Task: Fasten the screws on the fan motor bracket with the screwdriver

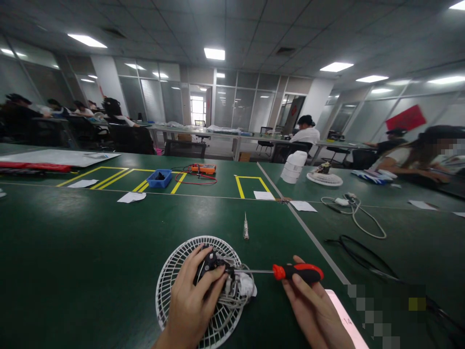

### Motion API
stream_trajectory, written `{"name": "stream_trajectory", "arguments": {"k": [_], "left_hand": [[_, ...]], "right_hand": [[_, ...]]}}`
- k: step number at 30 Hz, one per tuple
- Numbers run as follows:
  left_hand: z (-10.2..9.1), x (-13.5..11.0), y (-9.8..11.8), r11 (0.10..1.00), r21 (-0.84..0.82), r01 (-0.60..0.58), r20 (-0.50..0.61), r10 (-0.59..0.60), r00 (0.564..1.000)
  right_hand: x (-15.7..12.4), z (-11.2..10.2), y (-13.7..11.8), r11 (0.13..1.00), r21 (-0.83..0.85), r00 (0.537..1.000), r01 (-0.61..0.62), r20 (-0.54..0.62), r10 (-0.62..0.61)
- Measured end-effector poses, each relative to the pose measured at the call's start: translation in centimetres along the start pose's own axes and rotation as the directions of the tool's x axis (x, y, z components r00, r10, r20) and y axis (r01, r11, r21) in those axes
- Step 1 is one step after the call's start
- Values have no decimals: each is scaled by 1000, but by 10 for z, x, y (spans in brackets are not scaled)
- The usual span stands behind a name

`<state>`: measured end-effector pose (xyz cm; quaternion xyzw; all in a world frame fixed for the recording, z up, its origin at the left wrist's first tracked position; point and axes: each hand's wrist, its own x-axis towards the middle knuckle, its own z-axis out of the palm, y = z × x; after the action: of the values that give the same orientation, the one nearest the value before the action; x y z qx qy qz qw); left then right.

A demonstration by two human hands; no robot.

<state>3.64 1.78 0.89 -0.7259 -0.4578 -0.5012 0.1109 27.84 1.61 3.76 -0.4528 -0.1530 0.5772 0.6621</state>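
Observation:
On the green table in front of me lies a round white fan grille (165, 278) with a bundled grey cable (232, 303) on it. My left hand (194, 288) grips a black fan motor part (208, 261) over the grille, its fingers curled around it. In my right hand (308, 300) is a red and black screwdriver (298, 272), held level, its shaft pointing left. The tip meets the black part near my left fingertips; the exact contact spot is hidden. A small clear-handled screwdriver (246, 229) lies beyond the grille.
A blue bin (159, 178), an orange multimeter (203, 168) and paper slips stand farther back. To the right are a white roll-shaped object (293, 166), another fan grille (324, 178), a grey cable (363, 218) and a black cable (366, 261). A person (417, 155) sits at far right.

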Motion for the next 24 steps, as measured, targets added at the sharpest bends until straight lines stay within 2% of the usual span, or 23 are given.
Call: {"name": "stream_trajectory", "arguments": {"k": [4,8,15,21,24], "left_hand": [[-1,0,0,1000,0,-7,-1,7,1000],[0,0,0,1000,5,-11,-8,11,1000],[1,-1,-1,1000,5,-24,-17,25,1000],[2,-2,-2,1000,11,-19,-12,19,1000],[2,0,-1,1000,15,-24,-14,24,1000]], "right_hand": [[4,-3,2,999,34,999,11,29,-12],[8,-7,3,999,-33,998,25,63,-23],[4,-1,5,998,57,1000,8,18,-9],[9,-4,10,1000,-4,1000,24,-20,-24],[8,-4,9,1000,16,999,16,-30,-16]]}}
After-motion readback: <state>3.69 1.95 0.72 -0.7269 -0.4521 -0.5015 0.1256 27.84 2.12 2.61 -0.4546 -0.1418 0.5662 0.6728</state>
